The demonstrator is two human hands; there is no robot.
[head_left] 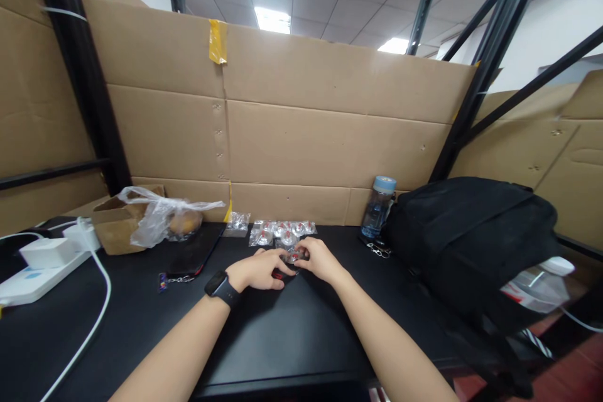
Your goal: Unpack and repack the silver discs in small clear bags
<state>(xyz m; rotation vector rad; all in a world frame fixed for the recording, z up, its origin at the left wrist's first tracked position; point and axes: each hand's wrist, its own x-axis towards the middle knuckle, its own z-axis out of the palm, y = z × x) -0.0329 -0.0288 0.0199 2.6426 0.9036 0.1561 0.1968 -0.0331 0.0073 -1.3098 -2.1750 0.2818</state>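
Observation:
My right hand [318, 259] has its thumb and fingers closed on a small clear plastic packet [296, 257] with something silvery and red inside. Close beside it, my left hand [264, 269], with a black watch [222, 287] on the wrist, lies low over the table, thumb and index finger apart. A small dark and red thing [279, 275] shows under that hand, too covered to name. Just beyond my hands, several similar packets [282, 232] with round silvery contents lie in rows. Another clear packet [237, 223] lies to their left.
Left stand a power strip [35, 270] with a white cable, an open cardboard box [117, 226], a knotted plastic bag [162, 220] and a dark pouch [195, 251]. Right are a water bottle [377, 206] and a black backpack [471, 239]. A cardboard wall [330, 144] closes the back of the black table [292, 345].

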